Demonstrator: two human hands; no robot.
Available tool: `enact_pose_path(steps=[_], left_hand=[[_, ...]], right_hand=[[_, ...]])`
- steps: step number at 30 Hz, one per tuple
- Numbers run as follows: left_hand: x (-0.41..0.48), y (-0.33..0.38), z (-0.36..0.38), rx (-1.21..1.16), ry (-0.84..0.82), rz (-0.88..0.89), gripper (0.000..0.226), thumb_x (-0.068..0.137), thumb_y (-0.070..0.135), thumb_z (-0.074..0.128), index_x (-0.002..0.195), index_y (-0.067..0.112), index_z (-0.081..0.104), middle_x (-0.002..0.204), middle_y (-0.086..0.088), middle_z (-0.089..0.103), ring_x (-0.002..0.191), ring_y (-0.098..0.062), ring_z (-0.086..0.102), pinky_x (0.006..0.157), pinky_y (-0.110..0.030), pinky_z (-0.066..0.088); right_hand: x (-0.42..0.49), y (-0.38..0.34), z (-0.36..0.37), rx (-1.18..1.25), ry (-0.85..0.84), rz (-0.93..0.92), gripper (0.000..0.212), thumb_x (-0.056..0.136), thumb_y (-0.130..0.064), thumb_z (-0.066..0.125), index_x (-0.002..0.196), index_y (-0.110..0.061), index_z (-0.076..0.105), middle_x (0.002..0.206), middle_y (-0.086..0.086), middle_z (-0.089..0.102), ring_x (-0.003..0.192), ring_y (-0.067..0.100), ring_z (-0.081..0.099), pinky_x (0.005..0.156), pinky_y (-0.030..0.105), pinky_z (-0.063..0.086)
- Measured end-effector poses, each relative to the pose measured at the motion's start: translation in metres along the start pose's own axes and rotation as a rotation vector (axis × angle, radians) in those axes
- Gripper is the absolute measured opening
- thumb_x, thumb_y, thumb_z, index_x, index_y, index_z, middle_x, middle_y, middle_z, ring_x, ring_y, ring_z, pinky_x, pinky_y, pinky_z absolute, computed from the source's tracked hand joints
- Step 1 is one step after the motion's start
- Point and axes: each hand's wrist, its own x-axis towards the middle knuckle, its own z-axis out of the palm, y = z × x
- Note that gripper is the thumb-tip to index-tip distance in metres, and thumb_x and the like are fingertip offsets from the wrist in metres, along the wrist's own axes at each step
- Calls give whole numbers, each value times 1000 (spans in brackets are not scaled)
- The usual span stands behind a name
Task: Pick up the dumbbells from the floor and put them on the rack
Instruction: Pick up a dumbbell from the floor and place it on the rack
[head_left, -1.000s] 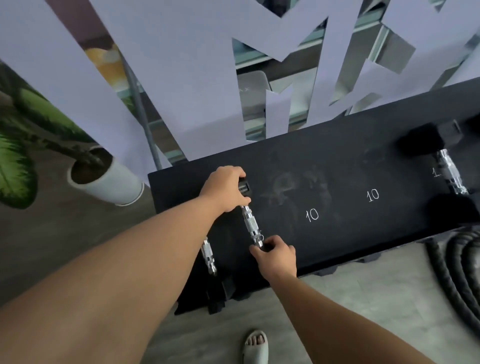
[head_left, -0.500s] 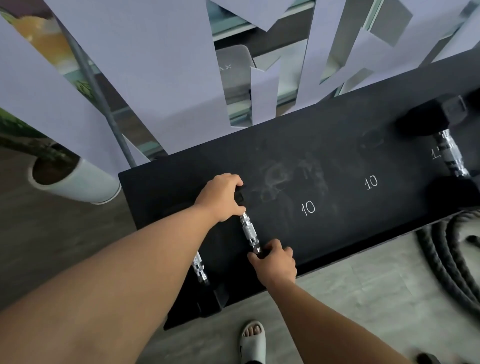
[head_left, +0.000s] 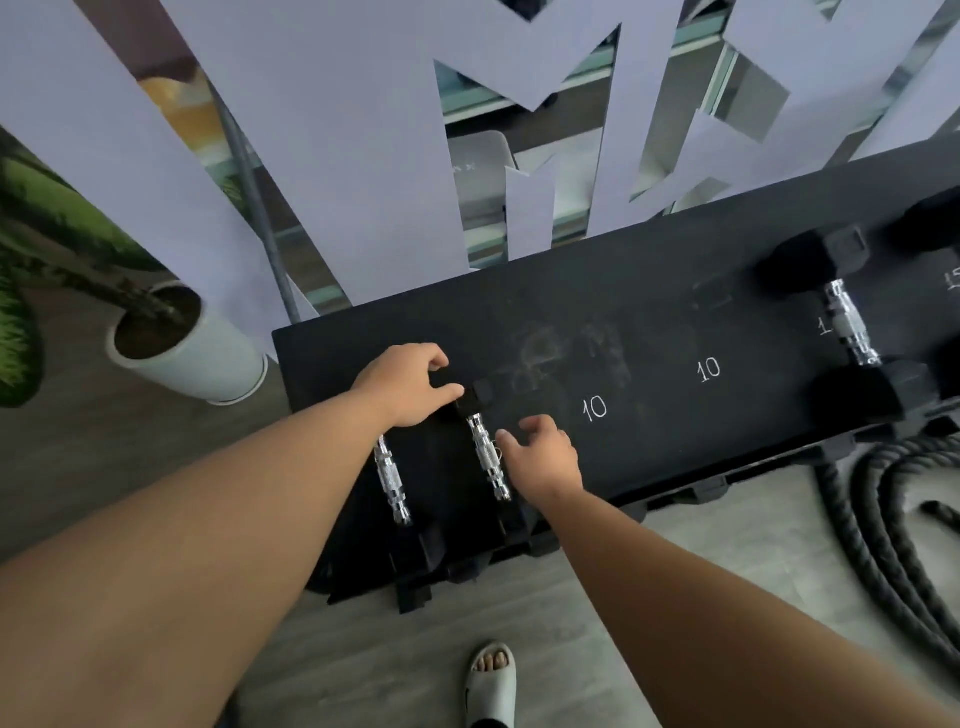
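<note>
A black rack shelf with chalked "10" marks runs across the view. Two small dumbbells with chrome handles lie side by side at its left end. The left dumbbell lies untouched, partly under my left forearm. My left hand grips the far black head of the right dumbbell, which rests on the shelf. Just right of that handle is my right hand, its fingers spread and holding nothing. The near heads of both dumbbells are dark against the rack and hard to make out.
A larger black dumbbell lies on the rack's right part. A thick black rope is coiled on the floor at the right. A white plant pot stands left of the rack. My sandalled foot is on the floor below.
My right hand has let go of the dumbbell's near end and now sits open beside the handle. My left hand stays on the far head.
</note>
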Motion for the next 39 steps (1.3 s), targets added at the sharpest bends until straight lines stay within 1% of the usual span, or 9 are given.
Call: enact_pose_path(steps=[4,8,12,17,23,27,31,35,39], left_hand=[[-50,5,-37,5,111,-31,51,87,58,69,127,28,62,129,7,66,116,-17,61,96,-41,52],[-110,29,-82,-60,253,-57,56,87,62,67,129,26,62,129,7,66,118,-18,61,100,-42,49],[-170,54,-116,-165,401,-98,56,84,66,66,124,26,65,123,9,67,116,-17,61,99,-40,49],[-235,77,-132,-227,469,-103,48,80,69,65,110,32,63,113,13,67,106,-13,60,88,-35,48],[-278,84,-142,-149,447,-98,52,81,69,66,116,30,64,115,13,67,102,-11,59,82,-32,46],[-276,72,-143,-98,421,-86,51,85,62,67,121,27,63,118,11,67,103,-11,58,84,-31,44],[-251,50,-131,-63,353,-41,50,87,55,70,126,24,63,122,7,67,109,-14,60,88,-32,47],[-204,21,-115,-42,263,25,51,86,52,73,128,25,62,128,6,64,116,-16,60,97,-38,51],[-150,-14,-97,-5,179,125,56,83,54,73,130,26,59,131,6,59,118,-16,57,95,-35,48]], right_hand=[[-36,-12,-30,314,6,17,50,94,-53,60,132,-20,59,110,-9,66,100,13,63,83,31,44],[-82,-27,-68,581,9,64,41,94,-56,59,117,-22,59,100,-9,63,91,9,60,90,38,47],[-132,-44,-110,586,-1,-29,40,95,-58,58,116,-25,56,98,-12,60,86,4,54,86,37,43],[-184,-60,-151,443,0,-213,48,90,-60,59,124,-26,59,104,-14,63,90,4,58,82,35,45],[-211,-51,-161,395,-13,-248,50,84,-58,63,122,-26,64,108,-7,70,100,19,68,90,43,57],[-207,-29,-138,472,-38,-189,41,88,-49,66,118,-20,65,109,-1,71,92,19,65,78,37,51],[-197,-11,-98,511,-51,-104,37,88,-47,68,113,-19,67,102,-1,70,83,18,60,73,37,44],[-180,-9,-51,539,-22,-24,35,86,-45,69,110,-20,67,100,-1,71,83,18,63,73,36,48],[-159,-12,1,560,22,90,34,87,-44,71,109,-18,67,92,-1,68,82,20,61,74,39,48]])
